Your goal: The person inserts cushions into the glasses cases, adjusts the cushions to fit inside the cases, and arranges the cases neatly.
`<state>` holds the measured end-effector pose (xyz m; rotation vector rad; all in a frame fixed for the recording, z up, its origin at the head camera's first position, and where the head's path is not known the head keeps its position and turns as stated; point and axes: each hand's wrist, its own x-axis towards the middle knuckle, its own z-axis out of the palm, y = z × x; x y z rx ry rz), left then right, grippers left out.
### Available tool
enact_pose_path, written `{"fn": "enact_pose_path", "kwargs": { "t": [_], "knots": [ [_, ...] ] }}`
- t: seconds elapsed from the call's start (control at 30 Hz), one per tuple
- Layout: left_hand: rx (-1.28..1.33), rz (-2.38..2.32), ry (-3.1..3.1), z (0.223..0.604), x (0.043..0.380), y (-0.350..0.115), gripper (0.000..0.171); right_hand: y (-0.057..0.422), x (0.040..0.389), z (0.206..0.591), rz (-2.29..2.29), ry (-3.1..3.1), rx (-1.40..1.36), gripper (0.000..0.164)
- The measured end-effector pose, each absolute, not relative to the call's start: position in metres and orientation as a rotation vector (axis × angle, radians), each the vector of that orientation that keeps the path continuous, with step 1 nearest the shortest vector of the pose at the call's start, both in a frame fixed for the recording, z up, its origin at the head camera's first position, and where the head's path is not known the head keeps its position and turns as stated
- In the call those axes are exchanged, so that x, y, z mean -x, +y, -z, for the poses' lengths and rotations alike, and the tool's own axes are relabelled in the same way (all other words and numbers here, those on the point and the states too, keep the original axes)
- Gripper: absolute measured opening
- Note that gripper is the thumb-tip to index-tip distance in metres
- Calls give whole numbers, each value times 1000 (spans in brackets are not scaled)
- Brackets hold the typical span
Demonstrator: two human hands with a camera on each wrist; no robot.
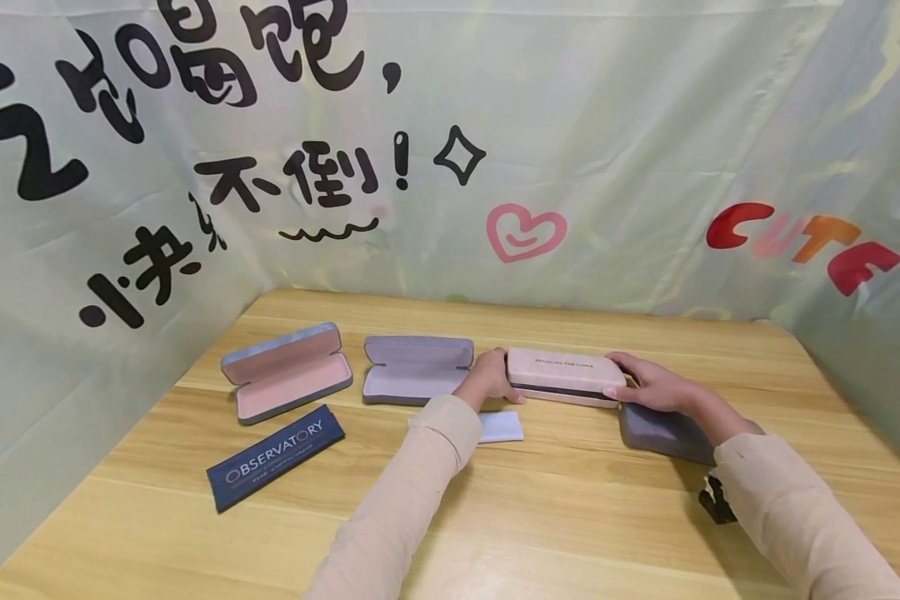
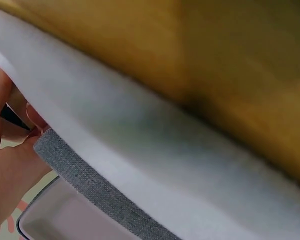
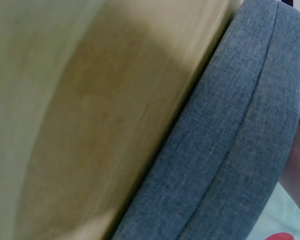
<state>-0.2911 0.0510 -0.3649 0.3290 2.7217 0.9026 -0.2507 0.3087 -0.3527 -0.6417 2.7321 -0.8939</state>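
A pale pink glasses case (image 1: pixel 566 372) lies lengthwise on the table, with a dark band between its lid and base. My left hand (image 1: pixel 489 377) grips its left end, and my right hand (image 1: pixel 654 383) holds the right end between thumb and fingers. Just left of my left hand stands an open grey glasses case (image 1: pixel 417 383) with a lavender lining. A folded pale blue cloth (image 1: pixel 501 427) lies below my left wrist. Beneath my right wrist is a closed dark grey glasses case (image 1: pixel 663 432), its woven fabric large in the right wrist view.
At the left stands another open glasses case (image 1: pixel 294 396), lined in pink. A navy cloth (image 1: pixel 276 457) lettered OBSERVATORY lies in front of it. Some small black object (image 1: pixel 714 502) shows beside my right sleeve. Printed fabric (image 1: pixel 615 150) hangs behind and along the table's sides.
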Motion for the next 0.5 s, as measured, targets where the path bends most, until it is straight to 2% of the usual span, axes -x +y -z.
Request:
{"fn": "enact_pose_path", "kwargs": {
  "t": [0.5],
  "knots": [
    [-264,-970,2699,367,291,51,81,306,253,355,899,2740,652,58]
  ]
}}
